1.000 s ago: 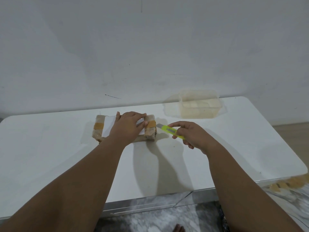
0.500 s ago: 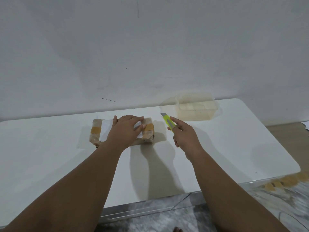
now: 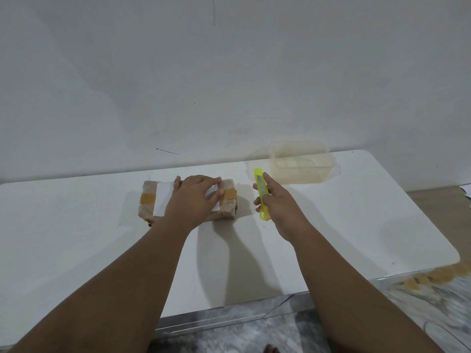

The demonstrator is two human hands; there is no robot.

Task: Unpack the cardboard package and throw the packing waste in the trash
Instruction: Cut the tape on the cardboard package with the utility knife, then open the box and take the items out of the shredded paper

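Note:
A small brown cardboard package (image 3: 150, 200) with orange tape strips and a white label lies on the white table (image 3: 76, 238). My left hand (image 3: 195, 200) rests flat on top of it, fingers spread over the label. Just right of the package my right hand (image 3: 277, 202) grips a yellow-green utility knife (image 3: 260, 184), held upright with its tip pointing away from me, a short way off the package's right end. No trash bin is in view.
A clear plastic container (image 3: 302, 161) stands at the back right of the table against the white wall. The table's front edge runs below my forearms, with grey patterned floor (image 3: 229, 337) beneath and wood flooring at far right.
My right hand has turned the knife from pointing left at the package's end to pointing up and away, and drawn slightly right. My left hand stays on the package.

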